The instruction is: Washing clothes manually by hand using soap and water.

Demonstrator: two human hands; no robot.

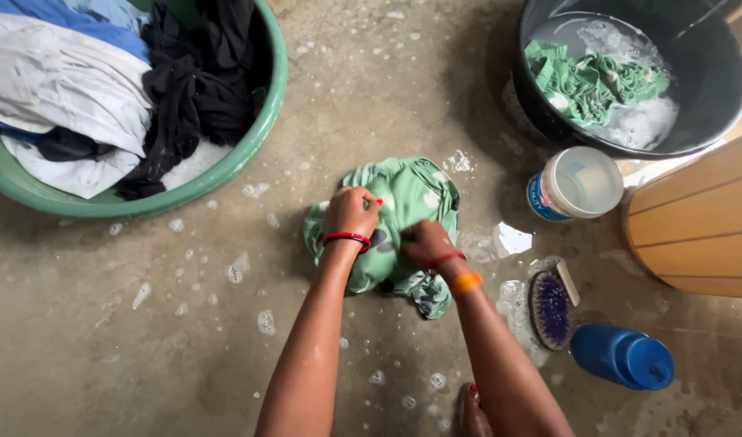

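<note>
Head view: both hands, left hand (350,212) and right hand (423,243), clench a wet, crumpled green patterned garment (411,194).

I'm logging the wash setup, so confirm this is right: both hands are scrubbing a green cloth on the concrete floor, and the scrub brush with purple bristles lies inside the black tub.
Not quite. The head view shows the scrub brush on the wet floor beside the blue bottle, not in the black tub. The left hand and right hand do grip the green cloth.
</note>
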